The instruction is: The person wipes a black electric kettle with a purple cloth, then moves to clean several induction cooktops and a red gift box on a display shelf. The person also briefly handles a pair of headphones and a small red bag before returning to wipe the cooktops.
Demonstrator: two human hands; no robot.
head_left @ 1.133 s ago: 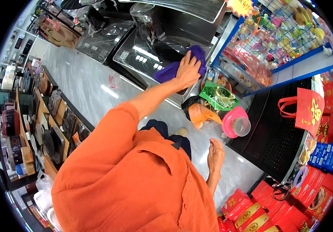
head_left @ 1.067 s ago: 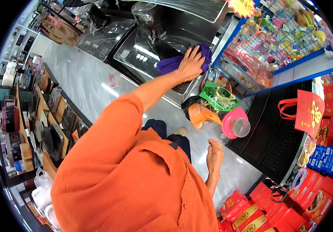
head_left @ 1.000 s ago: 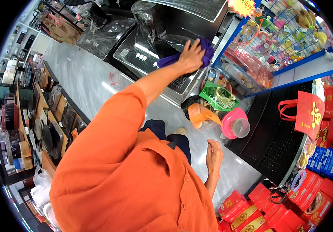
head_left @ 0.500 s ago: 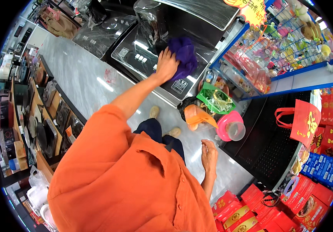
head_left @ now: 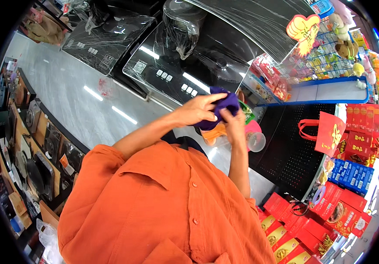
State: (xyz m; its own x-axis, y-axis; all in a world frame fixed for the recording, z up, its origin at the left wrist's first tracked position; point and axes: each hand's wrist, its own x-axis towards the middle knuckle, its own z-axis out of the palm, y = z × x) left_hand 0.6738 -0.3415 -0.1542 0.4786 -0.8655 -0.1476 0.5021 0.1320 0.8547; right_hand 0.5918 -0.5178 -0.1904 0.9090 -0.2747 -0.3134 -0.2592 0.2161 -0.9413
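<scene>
A bunched purple cloth (head_left: 227,104) is between my two hands, in front of my chest. My left hand (head_left: 199,110) has its thumb and fingers around the cloth's left side, with the index finger stretched along its top. On the near right side my right hand (head_left: 234,123) grips the cloth, its fingers slightly blurred. Just beyond the hands lies a black glass-topped appliance (head_left: 176,72) with white button marks. A film-wrapped cylinder (head_left: 181,26) stands on it. Partly hidden behind my hands are an orange item (head_left: 216,132) and a green container (head_left: 246,113).
A pink tub (head_left: 253,127) and a clear round container (head_left: 256,142) sit beside a black perforated shelf (head_left: 293,143). On that shelf's right is a red gift bag (head_left: 330,134). Red boxes (head_left: 286,220) are stacked lower right. A shelf of cookware (head_left: 39,154) runs along the left.
My left hand has drawn the purple cloth off the appliance top, toward me and to the right. My right hand has risen from my side and now grips the cloth too.
</scene>
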